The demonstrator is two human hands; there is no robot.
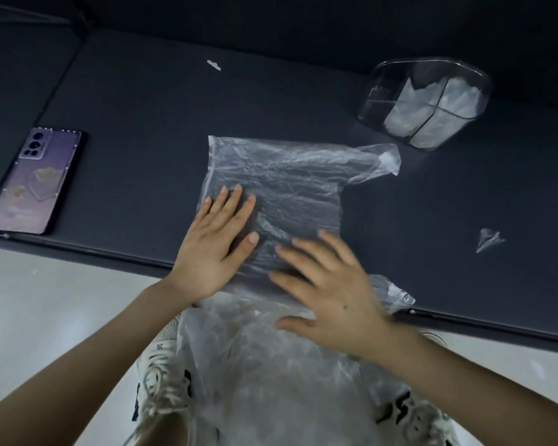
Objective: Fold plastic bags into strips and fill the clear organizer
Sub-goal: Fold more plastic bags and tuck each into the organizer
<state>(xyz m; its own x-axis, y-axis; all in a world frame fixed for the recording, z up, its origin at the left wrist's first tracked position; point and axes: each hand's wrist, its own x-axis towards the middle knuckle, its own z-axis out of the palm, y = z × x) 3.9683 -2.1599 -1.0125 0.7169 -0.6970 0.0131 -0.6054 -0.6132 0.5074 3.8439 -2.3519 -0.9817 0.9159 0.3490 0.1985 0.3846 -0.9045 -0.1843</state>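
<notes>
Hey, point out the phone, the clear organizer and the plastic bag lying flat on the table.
phone (36, 181), head view, middle of its purple back.
clear organizer (379, 99), head view, clear wall of its unfilled left side.
plastic bag (287, 178), head view, crinkled middle of the sheet.

The right grip (332, 294), a bare hand, is smeared by motion, its fingertips indistinct. With the left grip (213, 249) it covers the near part of the thin clear crinkled plastic bag (287, 175). Where that bag ends against the heap of clear plastic film (271, 381) below the dark matte table (126, 123) cannot be told. The heap hides much of the white laced sneakers (161, 375). Both forearms are cut off by the frame. The tiny white scrap (214, 65) is too small to identify.
</notes>
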